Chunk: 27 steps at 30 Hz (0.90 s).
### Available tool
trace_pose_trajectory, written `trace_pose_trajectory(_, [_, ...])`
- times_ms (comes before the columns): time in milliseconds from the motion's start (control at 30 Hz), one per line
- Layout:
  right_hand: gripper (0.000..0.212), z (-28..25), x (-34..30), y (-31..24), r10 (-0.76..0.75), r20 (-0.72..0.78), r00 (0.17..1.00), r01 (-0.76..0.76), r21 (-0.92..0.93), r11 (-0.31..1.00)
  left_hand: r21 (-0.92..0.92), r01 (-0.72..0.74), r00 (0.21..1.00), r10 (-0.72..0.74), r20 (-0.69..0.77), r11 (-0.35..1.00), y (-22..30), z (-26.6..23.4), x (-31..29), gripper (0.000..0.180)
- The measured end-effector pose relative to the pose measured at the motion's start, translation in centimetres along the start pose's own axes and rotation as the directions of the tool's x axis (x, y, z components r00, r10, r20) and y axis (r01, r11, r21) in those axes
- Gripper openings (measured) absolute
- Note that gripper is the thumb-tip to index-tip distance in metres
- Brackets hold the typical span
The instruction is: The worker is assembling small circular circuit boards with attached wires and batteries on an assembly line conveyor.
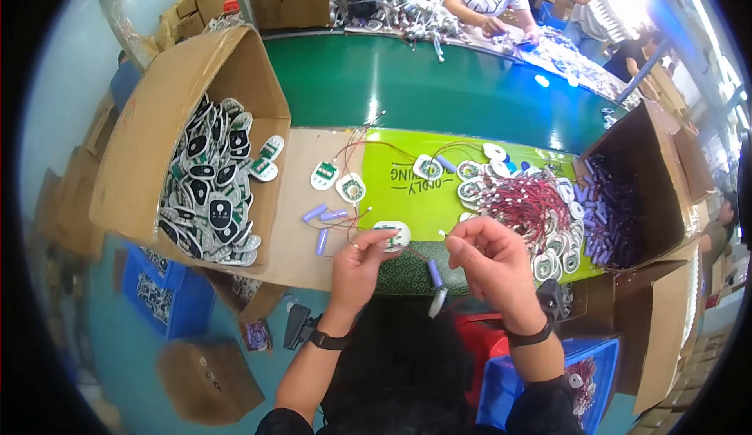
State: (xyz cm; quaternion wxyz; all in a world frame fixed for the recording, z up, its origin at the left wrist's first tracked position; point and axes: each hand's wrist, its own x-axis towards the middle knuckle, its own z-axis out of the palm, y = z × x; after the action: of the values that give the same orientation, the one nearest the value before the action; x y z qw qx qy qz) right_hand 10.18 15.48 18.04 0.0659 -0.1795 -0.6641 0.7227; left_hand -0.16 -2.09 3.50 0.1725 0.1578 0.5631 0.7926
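Note:
My left hand [356,274] is closed, thumb and forefinger pinching a white oval housing [401,239] with a green circuit board in it. To its right, my right hand [492,266] is closed in a pinch, with a small white wire connector [442,233] at its fingertips. Below and between the hands hang a purple cylindrical battery [435,273] and a white disc-shaped part [438,303], with a thin red wire running toward the housing. Left of my left hand lie several loose purple batteries [322,241]. Beyond it rest round white parts with circuit boards [324,175].
A cardboard box [141,145] of housings stands at left; another box [658,145] of purple batteries is at right. Wired white discs [525,208] are heaped beside my right hand. Across the green surface [329,74], a person [486,0] works. Blue bins [168,298] sit below.

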Motion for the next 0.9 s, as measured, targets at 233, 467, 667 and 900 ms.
trace_pose_trajectory(233, [0.008,0.5,0.1,5.6,0.082,-0.051,0.995,-0.084,-0.025,0.996,-0.03,0.018,0.991,-0.014,0.13,0.999,2.4,2.1,-1.1,0.021])
trace_pose_trajectory(467, [0.01,1.4,0.0,7.6,0.047,-0.052,0.998,-0.049,-0.038,0.998,0.168,-0.042,0.992,0.021,0.126,0.985,1.7,2.0,-1.0,0.019])
trace_pose_trajectory(667, [0.009,1.9,0.5,8.5,-0.09,-0.083,0.992,0.081,-0.115,0.99,0.224,-0.057,0.994,0.035,0.1,0.973,1.7,1.9,-1.3,0.019])
trace_pose_trajectory(900, [0.008,1.1,1.8,10.7,-0.215,-0.152,0.965,0.158,-0.319,0.935,-0.149,0.181,0.981,-0.167,0.1,0.972,-0.5,0.8,-0.8,0.035])
